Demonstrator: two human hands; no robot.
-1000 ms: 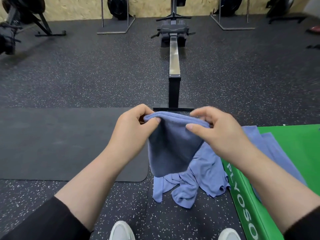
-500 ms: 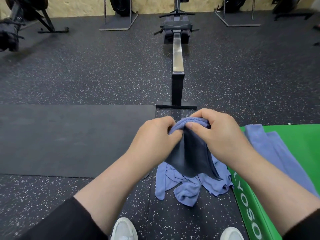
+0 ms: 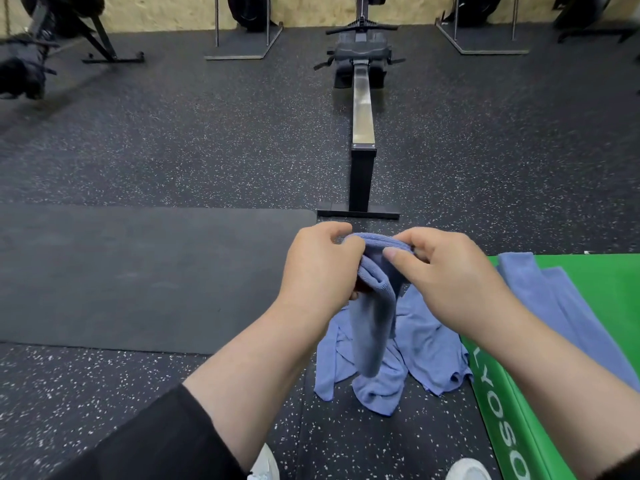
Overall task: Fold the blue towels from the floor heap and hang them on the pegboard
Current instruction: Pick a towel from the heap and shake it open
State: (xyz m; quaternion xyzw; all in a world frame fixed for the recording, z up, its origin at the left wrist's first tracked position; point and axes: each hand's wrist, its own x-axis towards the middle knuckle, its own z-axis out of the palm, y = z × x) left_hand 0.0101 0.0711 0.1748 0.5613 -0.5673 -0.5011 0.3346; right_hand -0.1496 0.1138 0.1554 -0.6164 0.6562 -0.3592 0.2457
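**Towel pinched at its top fold, hanging straight down**

I have the left hand [image 3: 320, 268] and the right hand [image 3: 446, 275] close together, each pinching the top edge of one blue towel [image 3: 375, 323]. It is gathered narrow, and its long axis runs down from my grip toward the floor heap [image 3: 426, 344] directly below, near my shoes. The hands are level, neither nearer the cloth. More blue cloth lies on the green box [image 3: 609, 299] to the right. No pegboard is in view, so I judge the fold needs finishing first, and then I must turn to find it.
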